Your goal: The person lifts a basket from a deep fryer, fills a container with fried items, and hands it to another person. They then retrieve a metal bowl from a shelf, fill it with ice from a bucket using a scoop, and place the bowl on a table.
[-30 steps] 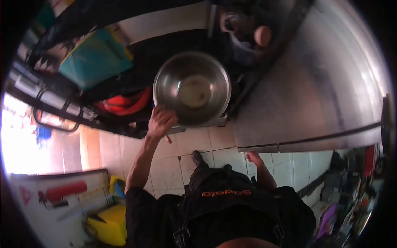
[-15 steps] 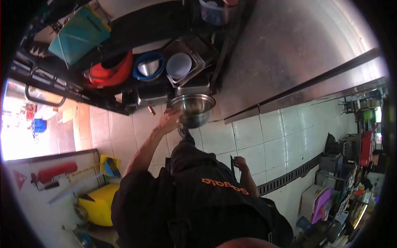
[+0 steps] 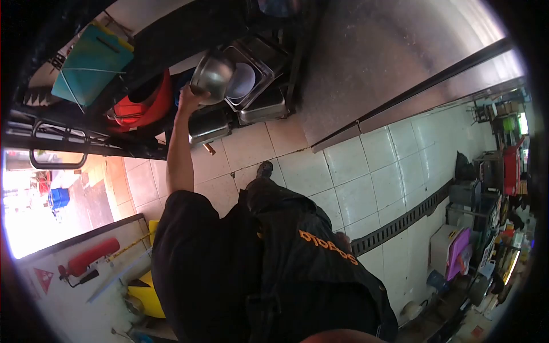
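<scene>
At the shelf, my left hand [image 3: 191, 99] is closed on the rim of a stainless steel mixing bowl [image 3: 215, 75], which is tilted. Behind that bowl, a blue bowl is almost wholly hidden. A pale round container [image 3: 241, 80] sits just to its right, in a rectangular metal pan [image 3: 264, 73]. To the left of my hand is a red tub [image 3: 153, 107]. Only a bit of my right hand [image 3: 343, 240] shows beside my apron at the hip; its fingers are hidden by the dark cloth.
Metal pans [image 3: 209, 127] stand low on the dark shelf, with a teal container [image 3: 91, 67] higher up. A large steel surface [image 3: 394, 63] lies to the right. A drain grate [image 3: 400, 227] crosses the tiled floor [image 3: 354, 166]. A fire extinguisher [image 3: 92, 257] hangs at lower left.
My left hand has carried the steel bowl from above the floor up and left to the shelf, covering the blue bowl. My right hand, earlier with a dark strip at it, is now mostly hidden.
</scene>
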Tool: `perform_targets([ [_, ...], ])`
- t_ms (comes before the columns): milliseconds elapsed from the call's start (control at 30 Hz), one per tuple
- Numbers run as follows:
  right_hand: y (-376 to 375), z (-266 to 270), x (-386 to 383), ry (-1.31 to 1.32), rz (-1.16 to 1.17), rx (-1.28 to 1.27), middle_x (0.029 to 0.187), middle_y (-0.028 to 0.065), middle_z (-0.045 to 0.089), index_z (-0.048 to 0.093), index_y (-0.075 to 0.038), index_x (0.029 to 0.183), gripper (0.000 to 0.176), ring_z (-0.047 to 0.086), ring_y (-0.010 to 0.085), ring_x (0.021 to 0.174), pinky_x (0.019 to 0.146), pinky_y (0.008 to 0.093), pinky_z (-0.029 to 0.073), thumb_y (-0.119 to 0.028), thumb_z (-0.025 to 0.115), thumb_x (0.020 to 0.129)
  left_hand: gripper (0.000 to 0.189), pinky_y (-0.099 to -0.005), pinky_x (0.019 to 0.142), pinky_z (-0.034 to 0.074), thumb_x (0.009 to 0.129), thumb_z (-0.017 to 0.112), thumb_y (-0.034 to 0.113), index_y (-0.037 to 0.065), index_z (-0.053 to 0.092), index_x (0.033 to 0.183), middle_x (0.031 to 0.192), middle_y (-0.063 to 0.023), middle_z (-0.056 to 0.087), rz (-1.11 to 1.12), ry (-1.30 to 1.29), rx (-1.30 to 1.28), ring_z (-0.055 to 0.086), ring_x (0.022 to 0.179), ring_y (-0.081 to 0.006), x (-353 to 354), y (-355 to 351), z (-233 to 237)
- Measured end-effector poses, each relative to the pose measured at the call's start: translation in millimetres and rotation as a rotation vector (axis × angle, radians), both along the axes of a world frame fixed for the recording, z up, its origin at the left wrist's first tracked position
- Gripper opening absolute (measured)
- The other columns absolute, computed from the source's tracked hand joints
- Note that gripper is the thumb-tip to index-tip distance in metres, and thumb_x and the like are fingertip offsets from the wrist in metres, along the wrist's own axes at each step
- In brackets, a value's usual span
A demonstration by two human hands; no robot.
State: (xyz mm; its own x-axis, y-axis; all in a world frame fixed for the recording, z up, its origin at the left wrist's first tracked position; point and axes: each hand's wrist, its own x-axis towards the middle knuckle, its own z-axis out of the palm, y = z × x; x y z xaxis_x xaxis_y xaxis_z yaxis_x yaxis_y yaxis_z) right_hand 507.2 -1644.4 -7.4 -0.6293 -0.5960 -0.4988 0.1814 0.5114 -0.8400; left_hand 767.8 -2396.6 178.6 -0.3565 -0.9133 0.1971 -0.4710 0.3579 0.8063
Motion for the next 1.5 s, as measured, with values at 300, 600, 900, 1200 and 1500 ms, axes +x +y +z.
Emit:
perform_targets([
  [300, -191.4, -41.4, -16.3, -0.533, -0.271, 0.146, 0.095, 0.0087, 0.060, 0.053, -0.007, 0.109, 0.028, 0.060, 0.0209, 0.082, 0.069, 0.0331, 0.047, -0.020, 0.048, 0.085, 0.050, -0.0282, 0.075, 0.045, 0.060, 0.078, 0.014, 0.001, 0.056, 0.103, 0.086, -0.0047, 0.061, -0.142, 0.025, 0.227, 0.056, 0.080, -0.0147, 36.3, -48.4, -8.4],
  [600, -175.3, -26.1, -28.0, -0.510, -0.321, 0.167, 0.097, 0.0078, 0.059, 0.050, -0.005, 0.113, 0.034, 0.059, 0.0197, 0.086, 0.073, 0.0314, 0.047, -0.022, 0.048, 0.084, 0.049, -0.0295, 0.085, 0.041, 0.063, 0.077, 0.011, 0.002, 0.056, 0.105, 0.092, -0.0045, 0.060, -0.115, 0.385, 0.150, 0.057, 0.088, -0.0169, 49.7, -71.5, 6.7],
  [900, -128.7, -31.5, 13.3, -0.614, -0.529, 0.339, 0.089, 0.0073, 0.061, 0.058, -0.008, 0.100, 0.021, 0.059, 0.0186, 0.076, 0.065, 0.0311, 0.048, -0.020, 0.054, 0.083, 0.049, -0.0308, 0.079, 0.045, 0.061, 0.078, 0.013, 0.003, 0.055, 0.104, 0.088, -0.0061, 0.062, -0.115, -0.041, 0.088, 0.058, 0.085, -0.0165, 19.9, -47.3, 9.3],
  [1200, -57.4, -83.9, 8.3, -0.265, -0.066, 0.187, 0.092, 0.0091, 0.062, 0.055, -0.005, 0.106, 0.027, 0.060, 0.0207, 0.078, 0.068, 0.0339, 0.048, -0.018, 0.050, 0.084, 0.027, -0.0389, 0.059, 0.045, 0.062, 0.071, 0.011, 0.007, 0.054, 0.083, 0.075, -0.0108, 0.059, -0.406, -0.436, -0.542, 0.059, 0.071, -0.0307, -52.4, 126.1, 3.9],
  [1500, 36.3, -151.2, -45.7, 0.656, 0.726, 0.189, 0.088, 0.0062, 0.064, 0.065, -0.010, 0.084, 0.022, 0.060, 0.0246, 0.087, 0.074, 0.0359, 0.049, -0.014, 0.066, 0.063, 0.039, -0.0407, 0.069, 0.045, 0.063, 0.071, 0.026, 0.008, 0.052, 0.092, 0.086, -0.0109, 0.059, -0.720, -0.558, -0.034, 0.059, 0.079, -0.0303, -160.6, 382.4, 21.9],
])
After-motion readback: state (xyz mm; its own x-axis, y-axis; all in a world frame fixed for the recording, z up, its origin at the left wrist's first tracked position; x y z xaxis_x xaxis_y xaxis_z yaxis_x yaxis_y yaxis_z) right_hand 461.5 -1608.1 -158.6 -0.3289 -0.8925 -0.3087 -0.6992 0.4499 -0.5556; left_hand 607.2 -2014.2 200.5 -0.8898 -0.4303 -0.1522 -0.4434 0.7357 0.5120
